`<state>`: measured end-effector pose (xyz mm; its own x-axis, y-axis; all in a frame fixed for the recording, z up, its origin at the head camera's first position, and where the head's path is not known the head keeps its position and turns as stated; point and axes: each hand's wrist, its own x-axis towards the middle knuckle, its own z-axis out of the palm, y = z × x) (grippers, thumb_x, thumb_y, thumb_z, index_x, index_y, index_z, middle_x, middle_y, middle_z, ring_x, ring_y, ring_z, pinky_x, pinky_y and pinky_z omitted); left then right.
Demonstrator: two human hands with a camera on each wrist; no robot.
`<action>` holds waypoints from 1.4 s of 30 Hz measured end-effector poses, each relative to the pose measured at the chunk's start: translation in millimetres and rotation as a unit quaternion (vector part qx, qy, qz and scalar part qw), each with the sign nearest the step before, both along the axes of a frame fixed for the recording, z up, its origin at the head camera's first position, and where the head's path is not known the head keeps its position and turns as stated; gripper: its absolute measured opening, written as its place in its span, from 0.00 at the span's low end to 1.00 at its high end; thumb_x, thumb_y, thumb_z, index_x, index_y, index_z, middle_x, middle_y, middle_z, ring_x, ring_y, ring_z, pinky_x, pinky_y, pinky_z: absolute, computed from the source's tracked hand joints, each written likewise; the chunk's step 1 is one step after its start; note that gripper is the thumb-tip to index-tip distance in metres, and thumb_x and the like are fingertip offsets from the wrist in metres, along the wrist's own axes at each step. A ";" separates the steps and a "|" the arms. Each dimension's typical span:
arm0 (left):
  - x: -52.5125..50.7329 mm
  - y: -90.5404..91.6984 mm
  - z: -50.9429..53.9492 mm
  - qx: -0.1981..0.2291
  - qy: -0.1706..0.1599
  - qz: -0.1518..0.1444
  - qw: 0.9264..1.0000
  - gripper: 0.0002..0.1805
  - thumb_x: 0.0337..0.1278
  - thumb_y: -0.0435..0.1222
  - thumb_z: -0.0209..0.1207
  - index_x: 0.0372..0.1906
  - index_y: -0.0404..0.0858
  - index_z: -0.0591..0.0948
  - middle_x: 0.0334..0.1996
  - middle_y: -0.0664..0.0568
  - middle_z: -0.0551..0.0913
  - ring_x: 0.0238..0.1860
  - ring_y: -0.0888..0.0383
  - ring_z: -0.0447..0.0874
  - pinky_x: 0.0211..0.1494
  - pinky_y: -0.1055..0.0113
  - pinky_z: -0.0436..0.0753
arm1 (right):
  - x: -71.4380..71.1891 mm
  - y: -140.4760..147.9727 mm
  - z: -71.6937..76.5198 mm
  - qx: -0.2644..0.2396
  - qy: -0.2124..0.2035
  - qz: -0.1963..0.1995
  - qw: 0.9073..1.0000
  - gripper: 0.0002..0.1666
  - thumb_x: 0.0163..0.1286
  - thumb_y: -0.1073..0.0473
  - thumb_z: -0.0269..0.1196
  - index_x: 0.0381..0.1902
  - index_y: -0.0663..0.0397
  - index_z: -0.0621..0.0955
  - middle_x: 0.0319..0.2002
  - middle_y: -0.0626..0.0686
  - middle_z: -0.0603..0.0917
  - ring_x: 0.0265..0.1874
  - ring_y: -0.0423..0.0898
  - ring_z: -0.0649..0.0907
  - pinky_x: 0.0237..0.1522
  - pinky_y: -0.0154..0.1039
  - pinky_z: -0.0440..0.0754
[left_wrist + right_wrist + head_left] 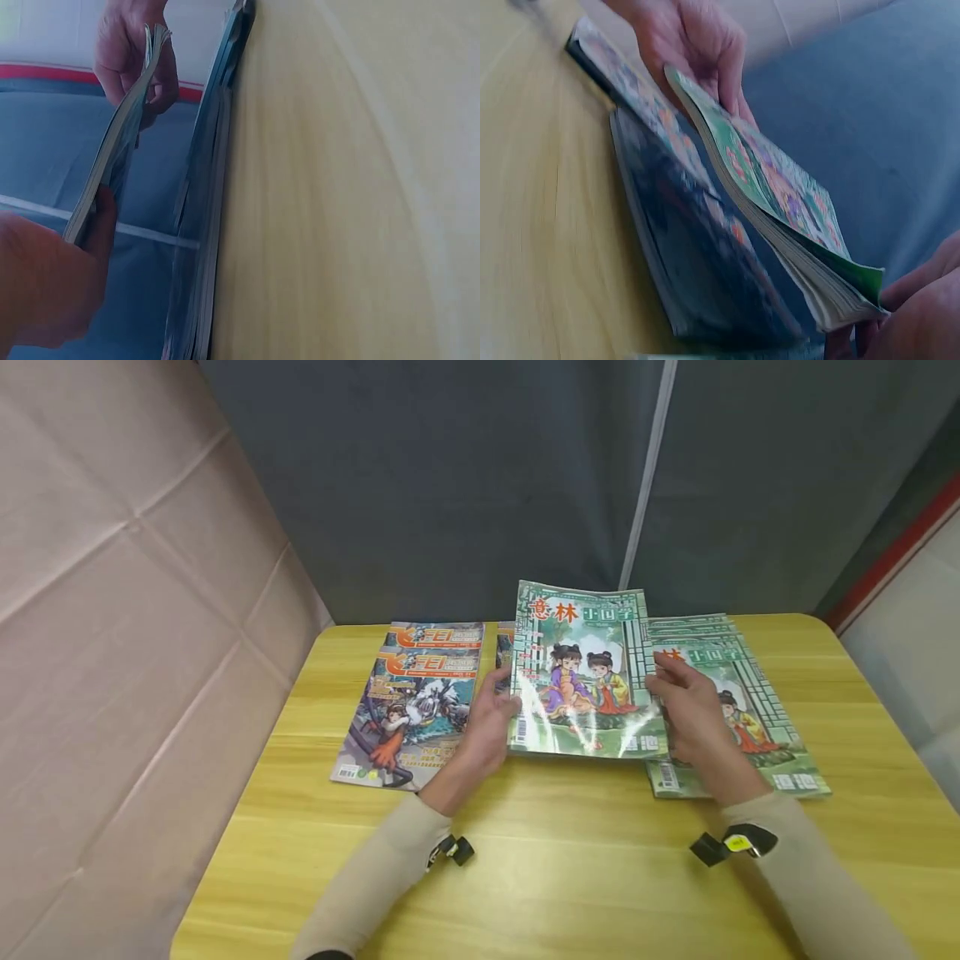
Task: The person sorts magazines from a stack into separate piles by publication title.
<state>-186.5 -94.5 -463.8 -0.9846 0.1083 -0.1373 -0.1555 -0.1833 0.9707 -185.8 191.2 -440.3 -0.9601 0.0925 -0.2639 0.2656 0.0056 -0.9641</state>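
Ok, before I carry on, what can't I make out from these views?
Head view: most of the middle magazine, hidden behind the held magazine.
Head view: part of the right-hand stack, covered by the right hand and forearm.
Left wrist view: the held magazine's cover picture, turned edge-on.
Right wrist view: the rest of the right hand, cut off by the picture's edge.

Some sort of curtained booth: dark cloth backdrop [450, 485], creased pale side sheet [112, 610], wood-grain tabletop [555, 868].
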 end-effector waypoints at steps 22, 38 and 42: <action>18.4 102.8 -0.2 -0.129 -0.004 -0.177 0.976 0.32 0.72 0.31 0.61 0.73 0.41 0.59 0.73 0.34 0.74 0.69 0.41 0.80 0.72 0.53 0.82 | 28.2 118.4 -17.8 0.137 -0.085 -0.035 0.986 0.35 0.78 0.39 0.61 0.80 0.26 0.68 0.59 0.33 0.75 0.46 0.30 0.74 0.39 0.23 0.79; 40.7 147.6 -8.9 -0.137 -0.010 -0.207 0.969 0.33 0.69 0.30 0.63 0.70 0.43 0.58 0.59 0.42 0.78 0.53 0.54 0.87 0.46 0.69 0.88 | 50.7 161.4 -30.5 0.167 -0.055 -0.031 0.984 0.31 0.80 0.45 0.61 0.78 0.31 0.73 0.34 0.20 0.81 0.29 0.30 0.82 0.29 0.33 0.83; 46.4 144.9 -8.3 -0.195 0.012 -0.238 0.951 0.37 0.71 0.40 0.64 0.74 0.43 0.57 0.61 0.39 0.78 0.45 0.59 0.85 0.41 0.68 0.87 | 56.9 166.3 -33.1 0.219 -0.031 -0.022 0.975 0.32 0.81 0.45 0.58 0.79 0.39 0.72 0.35 0.19 0.78 0.32 0.27 0.80 0.30 0.31 0.81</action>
<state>-140.1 50.4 -472.1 -0.8396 0.4887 -0.2371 -0.1078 0.2780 0.9545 -128.9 357.6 -473.4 -0.9359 0.2506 -0.2476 0.3330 0.4000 -0.8539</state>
